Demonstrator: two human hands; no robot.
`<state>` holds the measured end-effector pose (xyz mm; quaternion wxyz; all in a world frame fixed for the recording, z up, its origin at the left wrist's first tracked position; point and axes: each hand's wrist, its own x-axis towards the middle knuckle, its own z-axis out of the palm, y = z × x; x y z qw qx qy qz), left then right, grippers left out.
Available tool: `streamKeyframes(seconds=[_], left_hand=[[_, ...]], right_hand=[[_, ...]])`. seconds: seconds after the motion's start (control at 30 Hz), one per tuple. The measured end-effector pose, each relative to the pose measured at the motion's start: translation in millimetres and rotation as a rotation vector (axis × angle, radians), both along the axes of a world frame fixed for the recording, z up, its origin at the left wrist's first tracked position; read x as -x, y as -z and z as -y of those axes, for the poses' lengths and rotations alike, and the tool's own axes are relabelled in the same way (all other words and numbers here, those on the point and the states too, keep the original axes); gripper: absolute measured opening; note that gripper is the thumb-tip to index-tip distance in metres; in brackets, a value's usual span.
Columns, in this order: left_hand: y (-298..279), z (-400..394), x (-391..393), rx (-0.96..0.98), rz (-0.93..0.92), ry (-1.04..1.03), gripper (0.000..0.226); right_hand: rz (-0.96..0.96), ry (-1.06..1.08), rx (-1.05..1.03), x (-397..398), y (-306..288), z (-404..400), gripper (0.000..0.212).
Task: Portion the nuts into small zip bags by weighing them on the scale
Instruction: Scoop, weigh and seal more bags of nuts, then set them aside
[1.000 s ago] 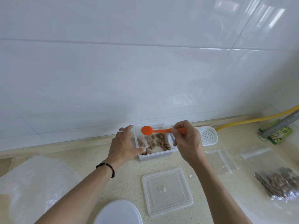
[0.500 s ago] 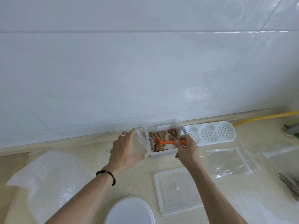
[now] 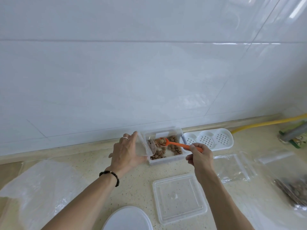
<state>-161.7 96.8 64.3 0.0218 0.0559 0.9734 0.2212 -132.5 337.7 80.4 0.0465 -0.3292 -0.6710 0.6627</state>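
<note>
A clear plastic box (image 3: 167,159) with brown nuts (image 3: 174,147) in it stands on the counter against the wall. My left hand (image 3: 126,151) holds a small clear zip bag (image 3: 146,145) by its mouth at the box's left edge; a few nuts show inside the bag. My right hand (image 3: 200,155) pinches the handle of an orange spoon (image 3: 172,143). The spoon's bowl is lifted over the box with nuts in it, close to the bag's mouth. No scale display shows.
The box's clear lid (image 3: 179,198) lies in front. A round white lid (image 3: 127,219) is at the bottom edge. A white perforated tray (image 3: 209,138) sits right of the box. Empty zip bags (image 3: 232,166), a filled nut bag (image 3: 292,191), and a large plastic sheet (image 3: 38,185) lie around.
The empty spoon went down from the bag into the nuts. It has now come up loaded and moved left toward the bag's mouth. My left hand kept holding the bag.
</note>
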Motion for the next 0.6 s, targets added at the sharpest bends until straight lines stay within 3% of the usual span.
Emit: streamKeyframes(seconds=[0.2, 0.43, 0.6], left_hand=[[-9, -18, 8, 0.024, 0.045, 0.015, 0.100], [-8, -27, 2, -0.119, 0.031, 0.018, 0.100], [-5, -22, 3, -0.153, 0.026, -0.003, 0.093]], right_hand=[[-0.150, -0.111, -0.168, -1, -46, -1, 0.004], [-0.347, -0.599, -0.608, -10, -65, 19, 0.013], [-0.457, -0.559, -0.685, -11, -68, 16, 0.017]])
